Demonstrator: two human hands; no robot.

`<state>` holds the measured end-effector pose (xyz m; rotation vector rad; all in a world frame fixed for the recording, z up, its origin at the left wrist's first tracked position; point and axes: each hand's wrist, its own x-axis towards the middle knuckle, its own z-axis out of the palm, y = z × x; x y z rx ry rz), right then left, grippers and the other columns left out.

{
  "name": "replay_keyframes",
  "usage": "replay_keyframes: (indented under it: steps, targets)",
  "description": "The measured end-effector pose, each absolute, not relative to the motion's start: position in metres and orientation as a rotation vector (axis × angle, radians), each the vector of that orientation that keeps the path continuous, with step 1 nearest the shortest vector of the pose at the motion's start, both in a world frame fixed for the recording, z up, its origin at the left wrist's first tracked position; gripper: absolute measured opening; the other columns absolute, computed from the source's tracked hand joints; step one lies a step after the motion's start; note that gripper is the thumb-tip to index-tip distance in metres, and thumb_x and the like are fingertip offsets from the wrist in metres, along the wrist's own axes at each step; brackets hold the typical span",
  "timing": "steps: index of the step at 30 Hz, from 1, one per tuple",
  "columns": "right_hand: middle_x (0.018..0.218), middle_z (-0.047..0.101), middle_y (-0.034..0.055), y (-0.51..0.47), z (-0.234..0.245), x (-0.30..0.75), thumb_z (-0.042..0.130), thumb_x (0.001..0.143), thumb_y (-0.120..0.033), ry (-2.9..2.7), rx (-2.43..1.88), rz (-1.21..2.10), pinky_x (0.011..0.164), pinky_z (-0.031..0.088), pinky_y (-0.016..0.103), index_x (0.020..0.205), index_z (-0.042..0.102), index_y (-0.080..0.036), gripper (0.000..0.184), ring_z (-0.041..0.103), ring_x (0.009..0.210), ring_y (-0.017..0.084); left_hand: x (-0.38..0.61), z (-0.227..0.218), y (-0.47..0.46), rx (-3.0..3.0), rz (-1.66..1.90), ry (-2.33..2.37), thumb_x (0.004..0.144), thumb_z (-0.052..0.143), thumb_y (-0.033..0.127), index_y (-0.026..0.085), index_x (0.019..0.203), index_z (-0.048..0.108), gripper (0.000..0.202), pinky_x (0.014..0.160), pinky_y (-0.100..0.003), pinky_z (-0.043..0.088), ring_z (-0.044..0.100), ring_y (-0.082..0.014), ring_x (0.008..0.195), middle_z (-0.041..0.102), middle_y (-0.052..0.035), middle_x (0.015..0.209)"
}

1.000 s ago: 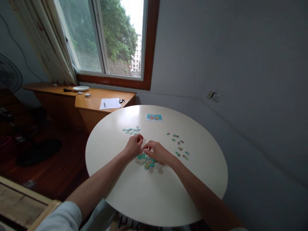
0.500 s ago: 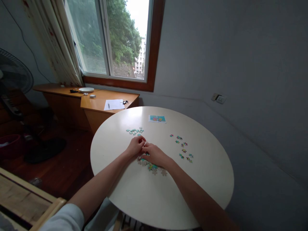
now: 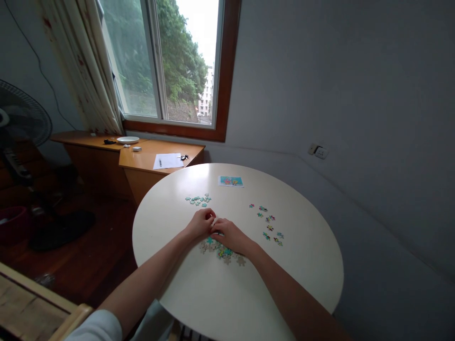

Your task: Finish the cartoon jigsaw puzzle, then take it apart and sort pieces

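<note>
My left hand (image 3: 201, 224) is closed in a pinch above the round white table (image 3: 284, 279). Against its fingertips come the bent fingers of my right hand (image 3: 232, 236). Between the two sets of fingertips a pale bit shows, looking like a jigsaw puzzle piece, mostly covered by the fingers. Below and partly under my right hand lies a loose pile of puzzle pieces (image 3: 224, 252), some colour side up, some grey-backed. Beyond my left hand is a group of light green pieces (image 3: 199, 199). Several multicoloured pieces (image 3: 270, 228) lie scattered right of my right hand.
A small picture card (image 3: 231, 181) lies near the table's far edge. Behind on the left, a wooden desk (image 3: 142, 158) holds paper (image 3: 168, 161), keys (image 3: 184, 157) and a white plate (image 3: 128, 140). A standing fan (image 3: 21, 118) is at far left.
The whole view has shifted slightly, with the table sitting a little lower in it. Both hands stay together over the pile; the right fingers have moved slightly, showing more of a green piece.
</note>
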<state>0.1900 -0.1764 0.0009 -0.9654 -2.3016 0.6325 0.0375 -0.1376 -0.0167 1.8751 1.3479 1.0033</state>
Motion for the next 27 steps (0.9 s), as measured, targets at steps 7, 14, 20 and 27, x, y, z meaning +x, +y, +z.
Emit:
replay_keyframes:
  steps: [7,14,20,27]
  targets:
    - [0.092,0.064,0.0044,-0.1762,-0.0008,0.1909,0.064,0.074,-0.011,-2.250,-1.000,0.676,0.083,0.046,0.029,0.079,0.069,-0.018,0.010,0.059,0.088,0.016,0.0370,-0.0153,-0.1388,1.911,0.956,1.321,0.064,0.044,0.015,0.014,0.069,0.062,0.018,0.052,-0.022,0.032,0.045,-0.0100,0.054,0.052,0.0028,0.054]
    - [0.077,0.063,0.0027,-0.1758,-0.0002,0.1912,0.054,0.082,-0.014,-2.249,-1.023,0.598,0.071,0.043,0.024,0.069,0.065,-0.015,0.017,0.056,0.073,0.012,0.0372,-0.0153,-0.1394,1.934,0.943,1.308,0.064,0.045,0.017,0.013,0.069,0.062,0.018,0.053,-0.022,0.033,0.047,-0.0107,0.056,0.053,0.0019,0.055]
    - [0.073,0.064,0.0019,-0.1738,0.0012,0.1946,0.051,0.082,-0.013,-2.219,-1.067,0.576,0.066,0.042,0.023,0.073,0.067,-0.016,0.019,0.056,0.069,0.012,0.0375,-0.0135,-0.1396,1.928,0.939,1.291,0.062,0.046,0.016,0.013,0.068,0.063,0.018,0.054,-0.023,0.033,0.045,-0.0107,0.056,0.052,0.0020,0.055]
    - [0.086,0.071,0.0060,-0.1730,0.0016,0.1976,0.054,0.078,-0.013,-2.067,-1.117,0.680,0.075,0.047,0.028,0.084,0.071,-0.017,0.019,0.063,0.080,0.017,0.0377,-0.0138,-0.1397,1.942,0.943,1.260,0.064,0.047,0.016,0.013,0.068,0.063,0.017,0.056,-0.023,0.036,0.049,-0.0115,0.058,0.056,0.0008,0.057]
